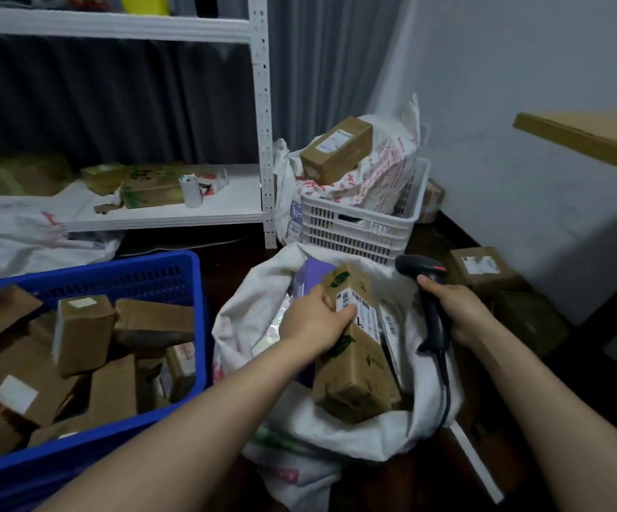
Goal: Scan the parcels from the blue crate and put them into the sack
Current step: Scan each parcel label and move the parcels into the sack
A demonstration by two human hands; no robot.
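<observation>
Left grip (312, 319) clamped round a labelled cardboard parcel (358, 367) in the mouth of the open white sack (247, 301), right grip (458, 312) wrapped round a black barcode scanner (421, 267), blue crate (114, 269) of boxes at left.

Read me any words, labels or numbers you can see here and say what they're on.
No text is legible.
Parcel in left hand: barcode label, print blurred.
Scanner in right hand: nothing readable.
Printed sack in white crate: red lettering, blurred.
Box atop it: label too small.
</observation>
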